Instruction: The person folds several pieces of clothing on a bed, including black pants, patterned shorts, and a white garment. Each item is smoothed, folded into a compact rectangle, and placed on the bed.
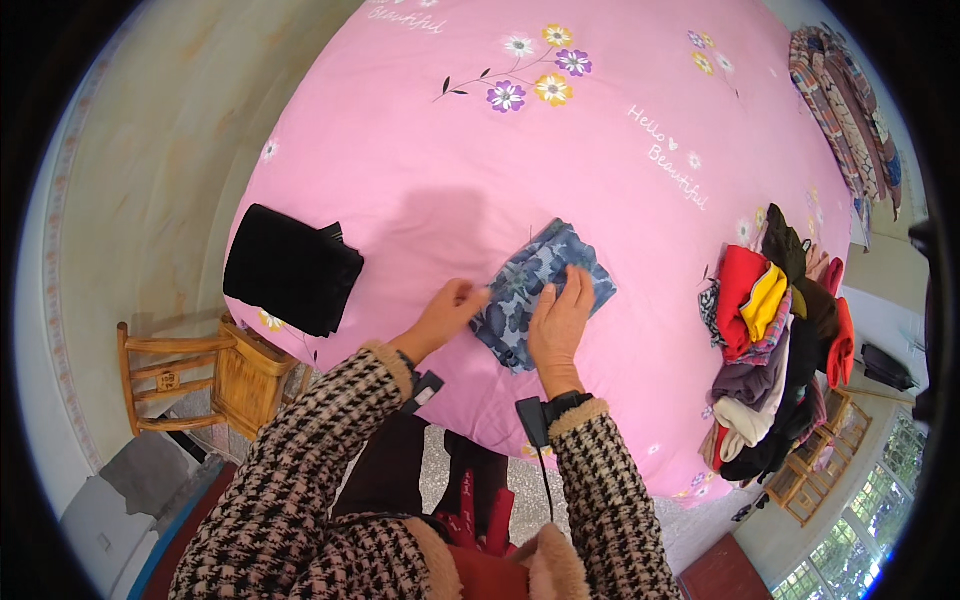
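A blue patterned garment (pixel 517 292), folded into a compact bundle, lies on the pink floral bedspread (pixel 570 165) in front of me. My right hand (pixel 561 319) rests on top of it, palm down with the fingers slightly spread. At the bundle's left edge is my left hand (pixel 448 311), its fingers curled and a little blurred. Whether those fingertips pinch the cloth is not clear. Off to the left, a folded black garment (pixel 292 270) lies near the bed's edge.
A heap of mixed clothes (pixel 765 360) sits on the bed's right side. One wooden chair (pixel 251 375) stands against the bed at left, another wooden chair (pixel 821 457) beyond the heap. Garments (pixel 847 120) hang at the upper right. A cable (pixel 547 480) runs from my right wrist.
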`<state>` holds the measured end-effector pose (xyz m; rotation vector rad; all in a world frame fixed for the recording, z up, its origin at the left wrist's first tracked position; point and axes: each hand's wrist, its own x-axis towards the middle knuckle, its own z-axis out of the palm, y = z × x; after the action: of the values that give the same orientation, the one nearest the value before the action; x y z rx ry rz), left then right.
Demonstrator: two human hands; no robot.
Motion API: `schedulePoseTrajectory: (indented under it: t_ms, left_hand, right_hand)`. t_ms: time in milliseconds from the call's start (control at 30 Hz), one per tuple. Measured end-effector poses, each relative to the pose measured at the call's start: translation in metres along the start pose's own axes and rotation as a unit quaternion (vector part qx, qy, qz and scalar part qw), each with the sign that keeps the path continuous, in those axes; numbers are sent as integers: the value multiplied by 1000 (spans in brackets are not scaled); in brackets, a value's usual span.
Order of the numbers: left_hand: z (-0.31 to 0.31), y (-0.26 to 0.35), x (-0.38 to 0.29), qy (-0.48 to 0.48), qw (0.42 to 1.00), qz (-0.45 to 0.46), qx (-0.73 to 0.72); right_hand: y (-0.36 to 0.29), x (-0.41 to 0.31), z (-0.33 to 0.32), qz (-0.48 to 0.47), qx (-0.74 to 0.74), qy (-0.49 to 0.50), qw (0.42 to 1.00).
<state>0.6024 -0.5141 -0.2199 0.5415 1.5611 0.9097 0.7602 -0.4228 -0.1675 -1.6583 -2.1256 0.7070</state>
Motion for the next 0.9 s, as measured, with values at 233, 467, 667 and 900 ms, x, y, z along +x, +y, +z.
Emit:
schedulePoseTrajectory:
  t_ms: [233,467,667,900]
  left_hand:
    - [28,11,35,-5,987,-24,158]
    - [11,21,12,-181,972,-100,-113]
    - [-101,100,-22,-175,948,-62,-259]
    - [-215,161,-11,-2,915,118,-386]
  right_hand:
    - [33,16,49,-96,-183,-75,976]
    - [34,-8,12,-51,-6,-12,999]
    - [24,-73,-6,174,177,77,966]
    - [18,-96,10,272,182,28,944]
